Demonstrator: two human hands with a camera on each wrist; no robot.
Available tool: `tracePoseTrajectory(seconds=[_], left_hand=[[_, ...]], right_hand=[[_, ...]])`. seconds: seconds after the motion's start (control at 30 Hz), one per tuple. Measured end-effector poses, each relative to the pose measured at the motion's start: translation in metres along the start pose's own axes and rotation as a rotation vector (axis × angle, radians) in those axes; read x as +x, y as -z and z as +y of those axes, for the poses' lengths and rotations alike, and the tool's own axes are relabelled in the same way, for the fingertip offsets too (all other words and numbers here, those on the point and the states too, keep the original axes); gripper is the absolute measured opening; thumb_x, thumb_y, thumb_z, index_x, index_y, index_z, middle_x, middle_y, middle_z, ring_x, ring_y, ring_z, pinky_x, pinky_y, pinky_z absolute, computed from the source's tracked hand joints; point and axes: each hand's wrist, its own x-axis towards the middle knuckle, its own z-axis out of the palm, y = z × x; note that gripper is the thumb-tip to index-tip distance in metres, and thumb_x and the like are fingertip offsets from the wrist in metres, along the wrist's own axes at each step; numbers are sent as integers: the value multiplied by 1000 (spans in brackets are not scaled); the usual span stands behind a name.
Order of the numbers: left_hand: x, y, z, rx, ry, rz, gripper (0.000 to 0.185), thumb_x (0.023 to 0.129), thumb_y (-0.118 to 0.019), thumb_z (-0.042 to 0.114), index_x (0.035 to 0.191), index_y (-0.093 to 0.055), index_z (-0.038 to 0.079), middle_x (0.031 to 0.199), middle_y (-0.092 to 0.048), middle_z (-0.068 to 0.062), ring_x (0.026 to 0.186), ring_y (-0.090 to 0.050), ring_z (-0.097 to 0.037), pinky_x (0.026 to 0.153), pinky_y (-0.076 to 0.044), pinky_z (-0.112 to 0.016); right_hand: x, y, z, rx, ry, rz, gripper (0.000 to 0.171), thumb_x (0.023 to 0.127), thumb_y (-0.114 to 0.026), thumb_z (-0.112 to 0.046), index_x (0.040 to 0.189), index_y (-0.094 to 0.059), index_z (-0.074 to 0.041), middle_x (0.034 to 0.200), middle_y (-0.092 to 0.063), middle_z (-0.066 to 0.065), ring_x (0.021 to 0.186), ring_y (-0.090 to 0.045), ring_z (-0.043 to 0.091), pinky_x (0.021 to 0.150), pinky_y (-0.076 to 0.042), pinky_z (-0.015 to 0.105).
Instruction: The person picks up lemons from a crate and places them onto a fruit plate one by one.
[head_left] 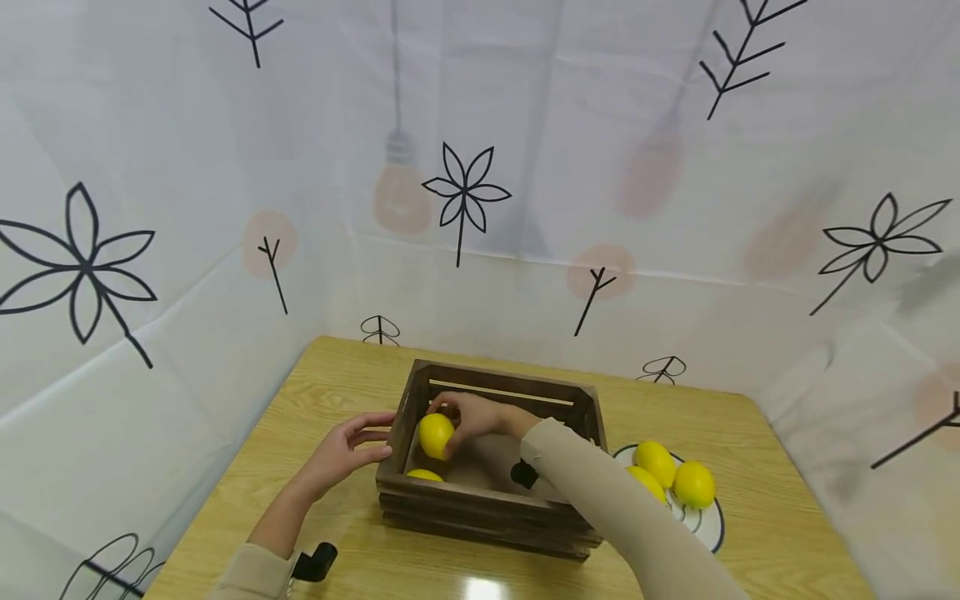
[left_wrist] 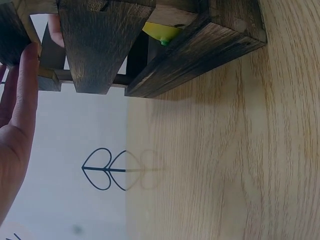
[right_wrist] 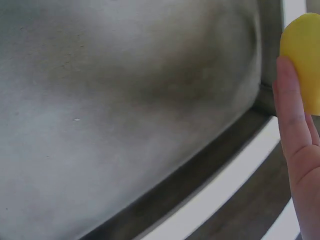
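- One lemon (head_left: 436,435) was gripped by the right hand (head_left: 472,417), fingers curled over it, just inside the left end of the crate (head_left: 487,508).
- Another lemon (head_left: 424,475) lay on the crate floor below it.
- Left hand (head_left: 347,454) rested flat, fingers straight, against the crate's left wall.
- Three more lemons (head_left: 693,484) sat on a plate (head_left: 712,525) right of the crate, on the table (head_left: 750,433).

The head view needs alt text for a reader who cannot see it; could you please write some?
A right hand holds a lemon inside a dark wooden crate on a wooden table, while the left hand steadies the crate's left side. Three more lemons sit on a plate to the right.
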Motion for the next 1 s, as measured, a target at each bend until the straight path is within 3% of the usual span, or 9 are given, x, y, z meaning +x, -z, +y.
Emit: tracePoseTrajectory(seconds=[0.37,0.6,1.0], left_hand=[[2,0,1,1,2,-31,51,89,-65,17,135,-47,4,137,-41,-19,119,-45,-38,86,-49,-36],[2,-1,1,14,18,-13,51,88,-66,20,134,-48,8,136,-43,-16,118,-47,-35,85,-49,-36],[1,0,-2,15,3,-24,53,88,-66,18,136,-46,7,136,-43,-17,119,-46,-37,85,-49,-33]], right_hand=[[-20,13,-16,90,88,44,62,72,-79,-1,124,-47,-12,119,-50,9,103,-55,30,80,-50,32],[-38,19,-35,146,133,124,61,74,-77,-2,125,-46,-11,122,-48,12,94,-60,26,77,-52,35],[-73,29,-48,280,146,252,65,74,-78,-3,129,-44,-12,122,-48,13,98,-58,27,81,-51,39]])
